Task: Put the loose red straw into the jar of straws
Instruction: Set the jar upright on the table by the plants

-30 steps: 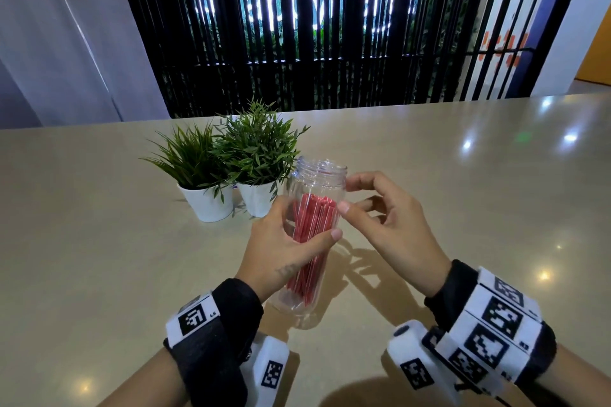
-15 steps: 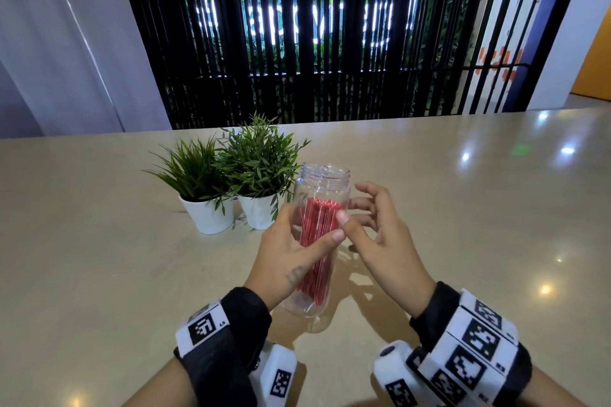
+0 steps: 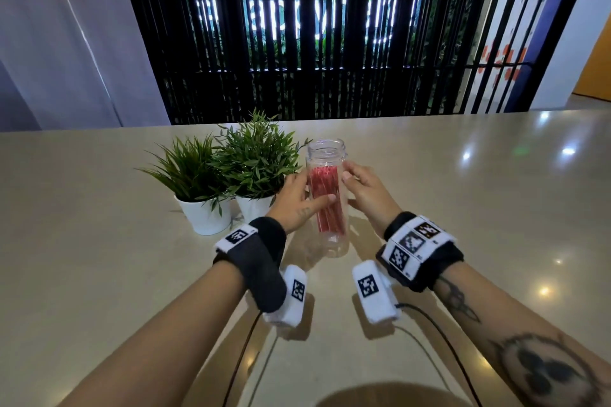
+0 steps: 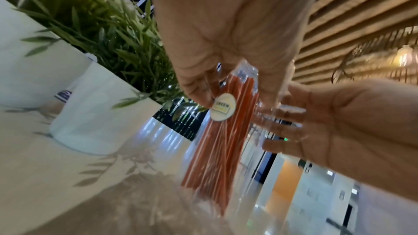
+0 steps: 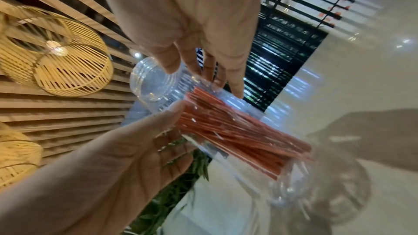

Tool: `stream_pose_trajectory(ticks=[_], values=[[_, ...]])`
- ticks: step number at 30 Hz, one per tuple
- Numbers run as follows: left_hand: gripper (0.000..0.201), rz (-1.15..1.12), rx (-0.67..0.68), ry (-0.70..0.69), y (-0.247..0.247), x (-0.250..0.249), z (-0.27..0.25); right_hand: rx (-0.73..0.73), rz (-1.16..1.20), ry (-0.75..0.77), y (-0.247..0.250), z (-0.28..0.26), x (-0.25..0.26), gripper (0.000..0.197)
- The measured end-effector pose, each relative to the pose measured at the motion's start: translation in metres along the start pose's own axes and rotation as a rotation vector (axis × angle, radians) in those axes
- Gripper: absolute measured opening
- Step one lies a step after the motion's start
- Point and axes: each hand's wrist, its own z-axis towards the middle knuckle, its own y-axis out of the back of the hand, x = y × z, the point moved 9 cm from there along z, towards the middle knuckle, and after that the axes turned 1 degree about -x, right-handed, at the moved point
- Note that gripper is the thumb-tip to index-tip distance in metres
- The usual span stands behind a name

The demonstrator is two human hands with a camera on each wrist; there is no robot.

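Note:
A clear plastic jar [image 3: 326,152] stands upright on the table, holding a bundle of red straws [image 3: 328,220]. My left hand [image 3: 292,203] grips the jar from the left, thumb across its front. My right hand [image 3: 367,190] rests against the jar's right side with straight fingers. In the left wrist view the straws [image 4: 217,153] show through the wall under a round sticker [image 4: 222,106], and the right hand [image 4: 353,124] lies flat beyond. The right wrist view shows the open jar mouth [image 5: 149,85] and the straws [image 5: 239,131]. I see no straw outside the jar.
Two small green plants in white pots [image 3: 205,216] [image 3: 253,206] stand just left of the jar, their leaves close to my left hand. The beige table [image 3: 479,215] stretches wide to the right. A black slatted screen rises behind its far edge. Cables trail from my wrists.
The jar has gone from leaning toward me to standing upright, farther out. My right hand's fingers dropped from beside the mouth to lie flat on the jar's side.

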Motion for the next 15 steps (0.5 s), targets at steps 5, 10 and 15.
stream_pose_trajectory(ticks=[5, 10, 15], values=[[0.055, -0.007, -0.02, 0.011, -0.019, 0.024, 0.012, -0.017, -0.049, -0.071, -0.004, 0.02, -0.057, 0.036], [0.058, 0.097, -0.032, -0.011, -0.026, 0.034, 0.016, -0.048, 0.024, -0.122, -0.002, 0.009, -0.055, 0.027], [0.059, 0.12, 0.006, -0.007, -0.028, 0.031, 0.017, -0.013, 0.086, -0.12, -0.002, 0.004, -0.046, 0.03]])
